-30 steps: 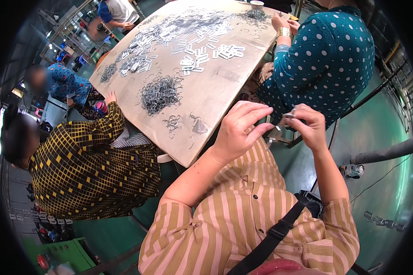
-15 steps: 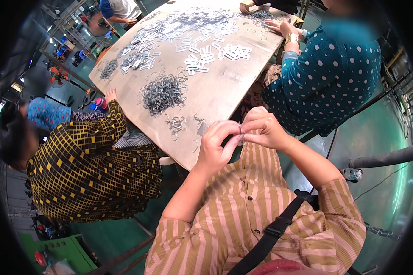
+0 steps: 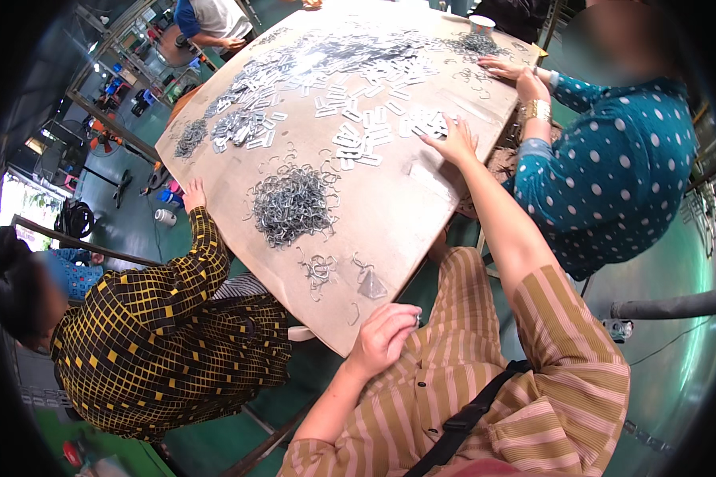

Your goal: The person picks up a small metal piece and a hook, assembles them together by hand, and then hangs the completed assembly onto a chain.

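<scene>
My left hand [image 3: 383, 338] is closed in a pinch just off the near edge of the table, and a small shiny metal piece [image 3: 418, 316] shows at its fingertips. Its exact shape is too small to make out. My right hand [image 3: 456, 145] reaches far over the table with fingers spread, beside a cluster of flat, slotted metal links [image 3: 422, 123]; whether the fingertips touch them cannot be told. Between the hands and the left side lies a dense pile of bent wire hooks [image 3: 294, 205]. A smaller group of hooks [image 3: 320, 269] sits nearer to me.
The pale table [image 3: 350, 322] carries a wide spread of metal links [image 3: 334, 60] at its far part. A clear triangular piece [image 3: 371, 285] lies near my left hand. Co-workers sit close on the left [image 3: 167, 334] and right [image 3: 612, 167]. A cup [image 3: 481, 25] stands far right.
My hands were together, fingers pinching over a small piece; now they are apart. The right stretched forward to the links, while the left moved lower, still pinched.
</scene>
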The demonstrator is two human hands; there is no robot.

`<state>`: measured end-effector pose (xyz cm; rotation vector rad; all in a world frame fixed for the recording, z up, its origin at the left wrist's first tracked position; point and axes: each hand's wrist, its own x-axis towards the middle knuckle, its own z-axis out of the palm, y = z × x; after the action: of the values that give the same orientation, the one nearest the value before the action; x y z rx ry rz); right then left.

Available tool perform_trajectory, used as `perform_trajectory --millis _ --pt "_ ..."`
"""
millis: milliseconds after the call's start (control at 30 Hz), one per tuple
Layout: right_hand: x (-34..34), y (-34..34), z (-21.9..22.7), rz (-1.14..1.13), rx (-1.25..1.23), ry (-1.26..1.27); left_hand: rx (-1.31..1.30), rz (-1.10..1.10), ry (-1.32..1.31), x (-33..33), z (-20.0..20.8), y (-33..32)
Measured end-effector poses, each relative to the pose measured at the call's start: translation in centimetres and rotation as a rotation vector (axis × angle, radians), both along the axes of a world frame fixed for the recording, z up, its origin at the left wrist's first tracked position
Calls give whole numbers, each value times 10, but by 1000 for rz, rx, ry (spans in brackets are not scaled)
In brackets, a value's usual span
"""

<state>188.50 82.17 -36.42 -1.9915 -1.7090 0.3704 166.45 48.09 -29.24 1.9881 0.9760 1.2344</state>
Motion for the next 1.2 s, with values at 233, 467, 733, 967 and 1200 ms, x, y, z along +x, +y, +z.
perform_trajectory --millis 233,467,733,967,1200 --pt "-16 48 2 141 -155 -199 -92 -13 17 -9 -8 2" --pt "-47 -8 -16 508 99 -160 -146 -63 -31 0 -21 8" --pt "-99 -131 -10 854 185 283 -89 -88 -10 6 -17 4" --pt "-33 -115 0 327 222 -74 -79 -40 -11 7 -12 -9" --pt "-30 -109 14 583 151 -28 -75 4 -7 4 -13 -11"
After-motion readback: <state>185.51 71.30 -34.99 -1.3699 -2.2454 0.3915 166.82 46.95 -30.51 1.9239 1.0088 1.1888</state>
